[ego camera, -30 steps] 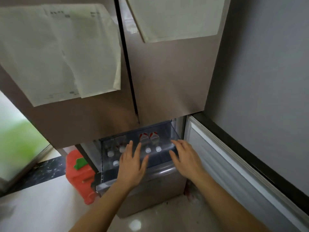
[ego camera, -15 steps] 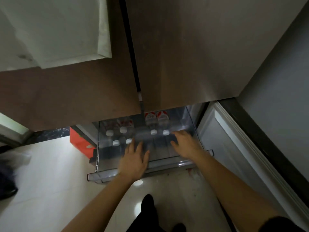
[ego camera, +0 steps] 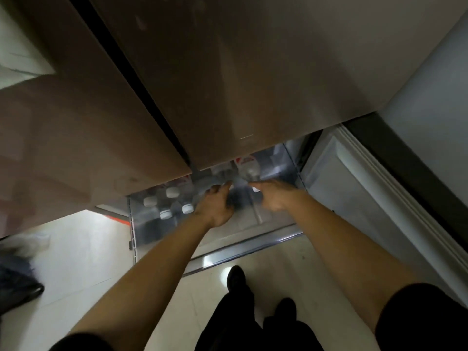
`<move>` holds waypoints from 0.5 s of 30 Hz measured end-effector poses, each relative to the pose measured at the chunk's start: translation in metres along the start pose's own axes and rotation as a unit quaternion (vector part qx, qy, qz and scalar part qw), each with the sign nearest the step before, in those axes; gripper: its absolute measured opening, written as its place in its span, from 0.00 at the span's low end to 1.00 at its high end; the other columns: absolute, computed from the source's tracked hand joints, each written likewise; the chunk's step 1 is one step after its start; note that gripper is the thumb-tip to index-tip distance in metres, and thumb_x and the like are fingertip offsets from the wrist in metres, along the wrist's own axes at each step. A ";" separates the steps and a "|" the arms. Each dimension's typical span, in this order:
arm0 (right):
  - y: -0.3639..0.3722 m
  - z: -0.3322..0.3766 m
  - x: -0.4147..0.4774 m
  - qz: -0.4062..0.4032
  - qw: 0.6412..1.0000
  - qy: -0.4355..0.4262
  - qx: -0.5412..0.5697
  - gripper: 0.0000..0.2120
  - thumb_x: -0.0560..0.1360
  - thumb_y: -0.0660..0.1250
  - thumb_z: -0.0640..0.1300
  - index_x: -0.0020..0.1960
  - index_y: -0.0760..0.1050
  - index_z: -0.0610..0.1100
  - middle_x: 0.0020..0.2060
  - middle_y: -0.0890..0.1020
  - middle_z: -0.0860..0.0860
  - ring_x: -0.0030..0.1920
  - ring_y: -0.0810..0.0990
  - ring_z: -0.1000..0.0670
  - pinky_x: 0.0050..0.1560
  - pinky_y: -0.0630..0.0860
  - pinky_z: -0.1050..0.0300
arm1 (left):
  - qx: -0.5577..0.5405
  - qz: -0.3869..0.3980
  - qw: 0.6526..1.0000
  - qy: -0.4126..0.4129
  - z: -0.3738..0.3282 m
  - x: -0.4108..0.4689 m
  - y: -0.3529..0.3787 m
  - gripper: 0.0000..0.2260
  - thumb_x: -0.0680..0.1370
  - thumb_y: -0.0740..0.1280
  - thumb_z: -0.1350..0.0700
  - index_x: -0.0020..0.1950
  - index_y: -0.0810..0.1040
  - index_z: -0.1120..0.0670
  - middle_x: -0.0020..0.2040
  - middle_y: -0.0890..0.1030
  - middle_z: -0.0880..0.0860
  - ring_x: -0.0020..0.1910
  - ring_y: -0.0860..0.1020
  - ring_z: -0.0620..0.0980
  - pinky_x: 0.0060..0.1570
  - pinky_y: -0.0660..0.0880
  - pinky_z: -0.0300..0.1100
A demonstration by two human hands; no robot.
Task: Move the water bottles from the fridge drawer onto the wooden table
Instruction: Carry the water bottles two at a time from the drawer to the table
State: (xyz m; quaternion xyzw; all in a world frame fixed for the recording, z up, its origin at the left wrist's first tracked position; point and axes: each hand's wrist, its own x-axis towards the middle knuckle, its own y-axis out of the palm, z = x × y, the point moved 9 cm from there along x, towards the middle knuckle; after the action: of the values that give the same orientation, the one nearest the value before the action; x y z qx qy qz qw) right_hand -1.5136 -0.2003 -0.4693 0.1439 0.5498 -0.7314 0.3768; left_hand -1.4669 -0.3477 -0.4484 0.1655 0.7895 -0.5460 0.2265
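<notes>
So I'm leaning right over the pulled-out fridge drawer (ego camera: 141,239) with both arms down in it, going for the water bottles (ego camera: 166,207). My left hand (ego camera: 215,206) is curled toward a bottle just under the edge of the fridge doors (ego camera: 228,79), fingers bent like they're closing around it, but it's blurry in there and I honestly can't tell if I've got a real hold or I'm just touching plastic. My right hand (ego camera: 274,196) is the same story — fingers reaching forward at a red-labelled bottle (ego camera: 247,167) near the back, and I can't tell whether they're wrapped on or still loose.

If I'm doing this right, I'd say grab each bottle around the body below the cap, not by the cap itself, and lift straight up before pulling back, because the upper doors hang over the back half of the drawer and I could clip a bottle on that edge. Probably cold, maybe slick bottles, so a full wrap beats a fingertip pinch.

Four white caps stand clustered in the left part of the drawer, upright, close together; those look like they're next.

As for the room — pale glossy tiled floor (ego camera: 76,262) with a light glare on it, my dark shoes (ego camera: 235,278) right in front of the drawer, a dark bag-ish thing (ego camera: 15,285) off to the left, and an open white door panel (ego camera: 354,198) on the right. No wooden tabletop anywhere in view, so I'll have to turn and carry.
</notes>
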 end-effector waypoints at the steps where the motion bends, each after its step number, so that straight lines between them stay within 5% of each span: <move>1: 0.002 -0.005 -0.005 0.016 1.000 0.006 -0.009 0.35 0.79 0.62 0.40 0.78 0.54 0.63 0.72 0.71 0.43 0.56 0.79 0.42 0.51 0.77 0.53 | 0.000 0.011 1.000 -0.005 -0.003 0.008 0.002 0.34 0.81 0.63 0.48 0.81 0.47 0.44 0.78 0.60 0.60 0.74 0.63 0.63 0.70 0.64 0.55; 3: 0.008 -0.014 -0.018 0.055 0.998 0.019 -0.020 0.34 0.79 0.61 0.37 0.80 0.54 0.59 0.73 0.70 0.42 0.59 0.78 0.42 0.49 0.74 0.55 | 0.003 0.020 0.999 -0.025 -0.006 0.021 0.006 0.35 0.81 0.64 0.48 0.81 0.45 0.42 0.79 0.57 0.59 0.75 0.61 0.63 0.71 0.62 0.56; 8: 0.015 -0.016 -0.030 0.106 0.994 0.032 -0.010 0.35 0.79 0.61 0.37 0.81 0.53 0.54 0.77 0.64 0.41 0.69 0.71 0.38 0.66 0.70 0.46 | 0.024 -0.001 0.999 -0.033 -0.002 0.027 0.011 0.31 0.81 0.64 0.48 0.80 0.53 0.45 0.75 0.68 0.60 0.71 0.69 0.61 0.70 0.68 0.54; 12: 0.032 -0.017 -0.027 0.136 0.986 0.072 -0.059 0.20 0.79 0.63 0.42 0.70 0.70 0.41 0.57 0.77 0.41 0.56 0.78 0.42 0.58 0.77 0.48 | -0.010 0.006 1.000 -0.013 0.009 0.004 0.011 0.23 0.82 0.61 0.51 0.77 0.62 0.46 0.74 0.69 0.57 0.71 0.70 0.59 0.67 0.67 0.45; 15: 0.036 -0.014 -0.025 0.124 0.988 0.063 -0.074 0.18 0.79 0.65 0.46 0.67 0.72 0.41 0.58 0.78 0.42 0.56 0.78 0.43 0.59 0.76 0.49 | -0.026 0.037 0.998 -0.032 0.027 -0.021 0.019 0.23 0.80 0.63 0.56 0.75 0.67 0.45 0.75 0.67 0.56 0.72 0.68 0.57 0.68 0.66 0.44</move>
State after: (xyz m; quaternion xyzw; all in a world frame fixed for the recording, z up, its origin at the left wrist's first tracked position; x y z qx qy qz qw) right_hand -1.4741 -0.1815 -0.4838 0.2285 0.6030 -0.6261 0.4384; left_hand -1.4351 -0.3666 -0.4601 0.1715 0.7890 -0.5214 0.2759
